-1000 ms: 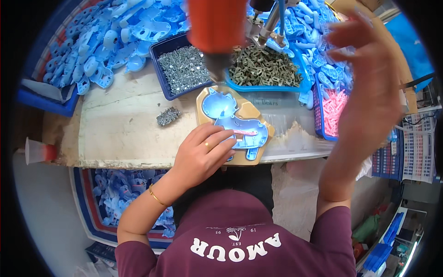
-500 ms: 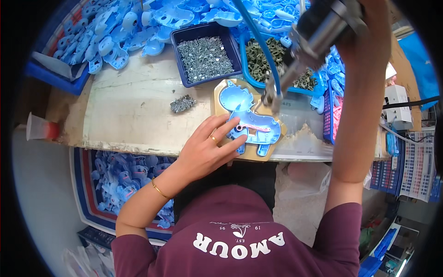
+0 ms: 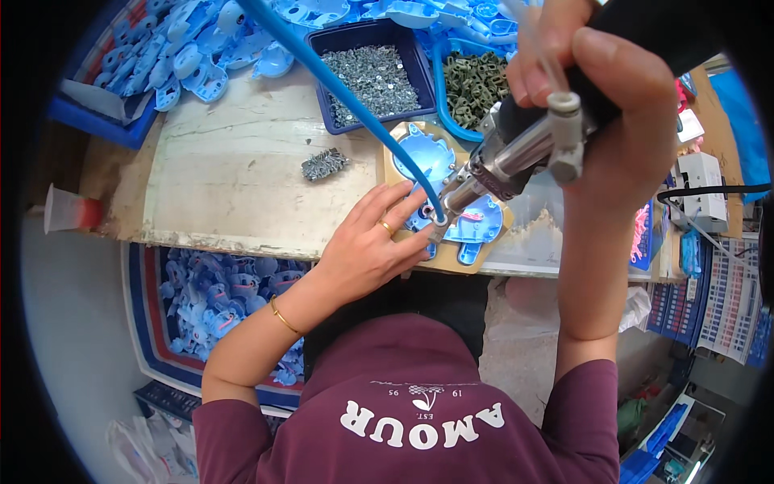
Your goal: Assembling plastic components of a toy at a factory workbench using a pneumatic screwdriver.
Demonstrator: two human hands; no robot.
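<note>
A pale blue animal-shaped plastic shell half [image 3: 425, 153] lies hollow side up in a beige fixture [image 3: 443, 260] at the table's front edge. A pink strip [image 3: 470, 216] shows inside its body. My left hand [image 3: 371, 234] rests on the shell's left side, fingers stretched and spread, gripping nothing. Wrapped round the dark body of a pneumatic screwdriver [image 3: 509, 157], my right hand [image 3: 621, 105] holds it tilted over the shell. The driver's tip is down at the shell's middle, near my left fingertips; whether it touches a screw is hidden.
A small heap of screws [image 3: 324, 164] sits left of the fixture. Behind stand a dark blue bin [image 3: 418, 68] of screws and a teal basket [image 3: 442, 89] of olive-green parts. Blue shells [image 3: 193, 68] pile up behind. A blue hose [image 3: 339, 89] crosses above the table.
My right hand has brought the screwdriver down and nearer, its tip now at the shell's middle. The left hand stays spread on the shell. The view has shifted slightly.
</note>
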